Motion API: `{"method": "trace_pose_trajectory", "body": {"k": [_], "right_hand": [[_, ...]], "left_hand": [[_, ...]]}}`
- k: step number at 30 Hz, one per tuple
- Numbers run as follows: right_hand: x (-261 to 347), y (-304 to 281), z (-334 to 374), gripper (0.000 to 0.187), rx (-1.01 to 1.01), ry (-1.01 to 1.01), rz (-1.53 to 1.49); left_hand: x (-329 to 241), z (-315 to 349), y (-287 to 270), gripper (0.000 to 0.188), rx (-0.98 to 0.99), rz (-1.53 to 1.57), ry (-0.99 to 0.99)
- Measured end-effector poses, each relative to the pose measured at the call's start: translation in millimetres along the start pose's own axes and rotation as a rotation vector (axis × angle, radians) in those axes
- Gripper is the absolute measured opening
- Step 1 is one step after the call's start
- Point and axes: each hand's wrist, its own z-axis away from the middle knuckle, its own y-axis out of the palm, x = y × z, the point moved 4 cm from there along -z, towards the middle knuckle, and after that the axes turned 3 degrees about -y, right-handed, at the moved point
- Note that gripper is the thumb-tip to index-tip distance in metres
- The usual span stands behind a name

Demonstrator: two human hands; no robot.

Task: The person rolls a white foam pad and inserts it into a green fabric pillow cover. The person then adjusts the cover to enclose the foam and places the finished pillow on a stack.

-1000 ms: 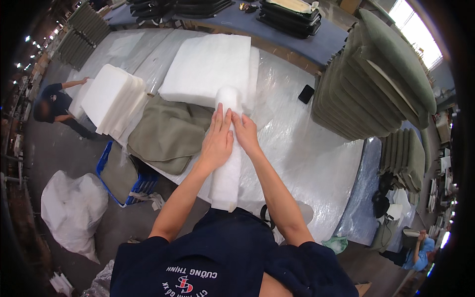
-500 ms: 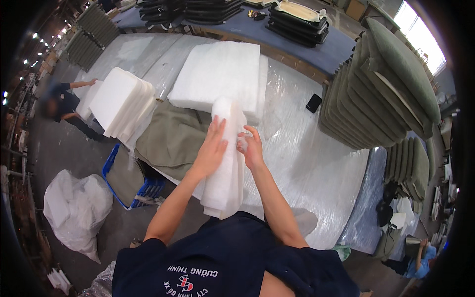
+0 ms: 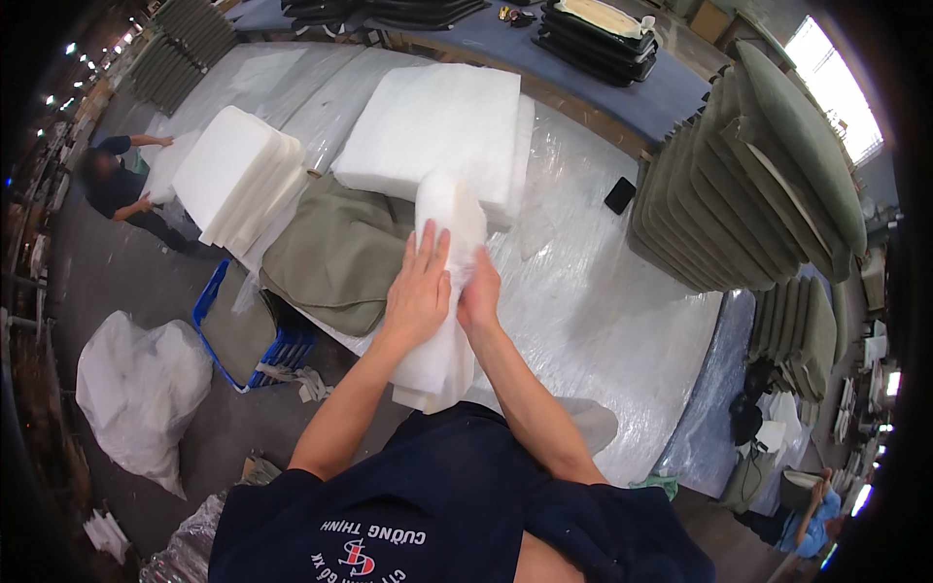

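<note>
Left grip [image 3: 418,299] flat on white fleecy roll [image 3: 449,209], right grip [image 3: 480,294] curled alongside, closure unclear, rumpled olive cloth [image 3: 335,257] ten o'clock, square white wadding [image 3: 437,121] twelve

Left hand [image 3: 418,305] flat on long, folded white fibrous padding [image 3: 442,206], across near edge of plastic-covered tabletop [image 3: 603,340]; right hand [image 3: 480,293] against its right side.

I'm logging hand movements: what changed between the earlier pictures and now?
The right hand, spread at the edge of the white roll half a second ago, now lies against its right side. The roll looks wider than a second ago. The left hand stays on it; the green cushion stack is unmoved.
</note>
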Motion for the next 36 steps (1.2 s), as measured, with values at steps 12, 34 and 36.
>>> {"method": "trace_pose_trajectory", "body": {"k": [12,34,36], "right_hand": [[48,9,37,0.03,0.382,0.079,0.694],[36,57,67,0.04,0.56,0.033,1.259],[40,66,69,0.042,0.606,-0.054,1.427]], "left_hand": [[52,44,-11,0.062,0.003,0.341,0.034],[30,93,-22,0.065,-0.056,0.188,-0.192],[24,89,-24,0.066,-0.059,0.118,-0.242]]}}
